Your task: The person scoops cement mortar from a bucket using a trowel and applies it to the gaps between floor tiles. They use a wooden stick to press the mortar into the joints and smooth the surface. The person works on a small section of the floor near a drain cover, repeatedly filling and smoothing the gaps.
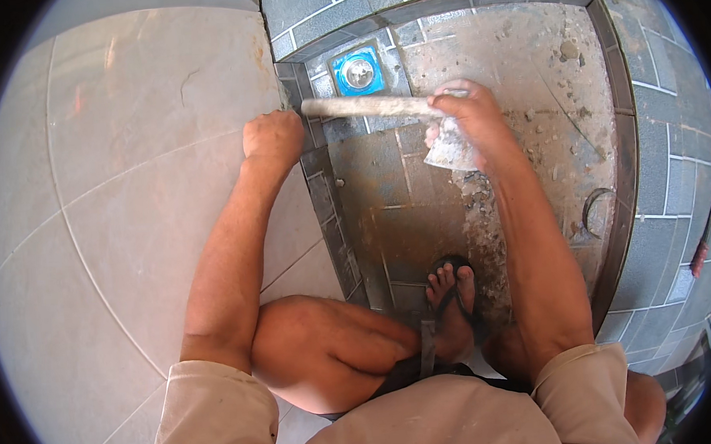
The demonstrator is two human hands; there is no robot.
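My right hand (470,115) grips a hatchet (373,106) close to its head. The pale wooden handle points left, smeared with whitish dust. Below the fingers shows the flared, dust-coated blade (451,149), over the dirty tiles of a sunken floor. My left hand (275,136) is closed in a fist at the edge of the light tiled surface (129,194), a little beyond the handle's free end. Its fingers curl under, so anything inside them is hidden. Behind the handle sits a square blue-rimmed drain (358,71) with a round middle.
A low dark tiled curb (619,112) borders the sunken floor. Rubble and mortar crumbs (479,207) lie along its middle and right. A curved dark-edged piece (599,212) is near the right curb. My sandalled foot (452,293) stands inside. Grey tiles (662,174) continue outside.
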